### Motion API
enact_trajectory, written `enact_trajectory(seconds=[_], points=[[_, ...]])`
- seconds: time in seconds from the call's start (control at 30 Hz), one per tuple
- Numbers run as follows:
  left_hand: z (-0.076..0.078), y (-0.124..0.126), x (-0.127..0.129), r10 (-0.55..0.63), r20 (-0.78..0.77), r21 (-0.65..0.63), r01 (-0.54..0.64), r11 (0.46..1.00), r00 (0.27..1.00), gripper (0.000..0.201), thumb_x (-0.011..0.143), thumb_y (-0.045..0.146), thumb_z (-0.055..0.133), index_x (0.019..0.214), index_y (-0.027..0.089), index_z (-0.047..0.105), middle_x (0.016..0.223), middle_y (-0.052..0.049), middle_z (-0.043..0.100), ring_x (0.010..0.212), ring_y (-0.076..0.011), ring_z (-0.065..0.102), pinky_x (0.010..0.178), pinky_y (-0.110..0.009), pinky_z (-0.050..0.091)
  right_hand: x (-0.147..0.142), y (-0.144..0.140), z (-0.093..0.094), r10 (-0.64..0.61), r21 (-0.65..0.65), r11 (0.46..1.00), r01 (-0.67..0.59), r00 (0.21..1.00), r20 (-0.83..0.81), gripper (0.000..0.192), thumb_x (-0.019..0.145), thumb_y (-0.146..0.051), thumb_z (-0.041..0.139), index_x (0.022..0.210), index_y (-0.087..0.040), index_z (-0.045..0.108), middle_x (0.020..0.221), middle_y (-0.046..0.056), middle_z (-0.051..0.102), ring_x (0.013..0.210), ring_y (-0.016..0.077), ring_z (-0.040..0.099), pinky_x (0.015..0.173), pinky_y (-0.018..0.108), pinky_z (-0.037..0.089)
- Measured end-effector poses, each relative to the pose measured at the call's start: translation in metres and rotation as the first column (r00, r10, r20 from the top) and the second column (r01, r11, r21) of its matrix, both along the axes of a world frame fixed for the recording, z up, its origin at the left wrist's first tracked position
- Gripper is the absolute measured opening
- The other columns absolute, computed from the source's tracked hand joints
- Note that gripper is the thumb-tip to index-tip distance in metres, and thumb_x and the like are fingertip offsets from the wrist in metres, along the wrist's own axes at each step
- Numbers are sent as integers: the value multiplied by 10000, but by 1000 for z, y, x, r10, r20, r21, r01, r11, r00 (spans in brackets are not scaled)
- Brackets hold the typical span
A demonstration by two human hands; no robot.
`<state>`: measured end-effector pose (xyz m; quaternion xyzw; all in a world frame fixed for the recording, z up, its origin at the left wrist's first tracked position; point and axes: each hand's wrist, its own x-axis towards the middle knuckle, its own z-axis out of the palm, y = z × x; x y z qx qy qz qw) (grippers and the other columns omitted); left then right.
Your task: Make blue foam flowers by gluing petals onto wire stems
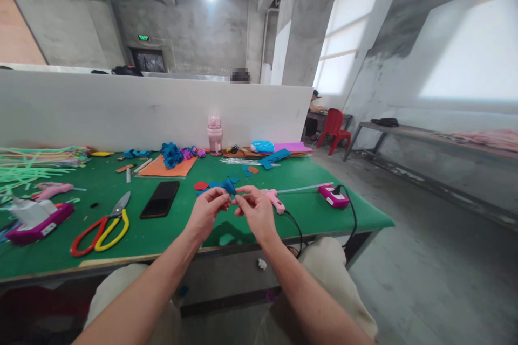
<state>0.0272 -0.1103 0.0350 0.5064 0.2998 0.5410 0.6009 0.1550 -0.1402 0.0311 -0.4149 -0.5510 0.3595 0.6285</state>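
Observation:
Before me, above the green tabletop, I hold a small blue cone-shaped piece of crinkled paper-like material at its lower end. My left hand is closed, thumb and fingertips pinching close to that lower end. My right hand pinches the piece from the other side, fingers bent. The fingers hide exactly how the end is gripped. More blue scraps and a red round piece lie just behind my hands. Beside my right hand lies a pink glue gun with a long clear glue stick.
Scissors with red and yellow handles and a black phone lie left. Blue crinkled flowers rest on an orange sheet. A pink bottle stands by the white partition. A purple power strip sits right, its cable hanging over the edge.

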Motion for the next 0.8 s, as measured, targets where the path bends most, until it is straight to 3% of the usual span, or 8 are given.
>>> enact_trajectory(seconds=[0.17, 0.43, 0.8], points=[[0, -1, 0, 6, 7, -29, -6, 1000, 1000, 170, 630, 261, 699, 649, 143, 577, 589, 2, 581, 547, -99, 517, 567, -221, 404, 0, 0, -1, -3, 0, 1000, 3, 1000, 3, 211, 757, -325, 566, 913, -185, 593, 679, 9, 647, 481, 108, 566, 487, 230, 481], [-3, 2, -1, 11, -10, 33, -11, 999, 1000, 145, 652, 249, 682, 656, 144, 581, 597, 3, 579, 560, -97, 515, 579, -217, 403, 0, 1, -2, 0, -3, 1000, 0, 1000, -8, 211, 760, -316, 566, 921, -181, 588, 680, 10, 646, 480, 103, 562, 486, 224, 472], [-4, 1, 3, -10, 56, -32, 12, 999, 998, 173, 623, 234, 714, 741, 148, 623, 712, -5, 605, 664, -118, 576, 593, -219, 419, -1, -1, 4, 74, -57, 995, -87, 977, -202, 217, 721, -293, 596, 900, -174, 565, 647, -9, 636, 467, 92, 554, 487, 221, 478]])
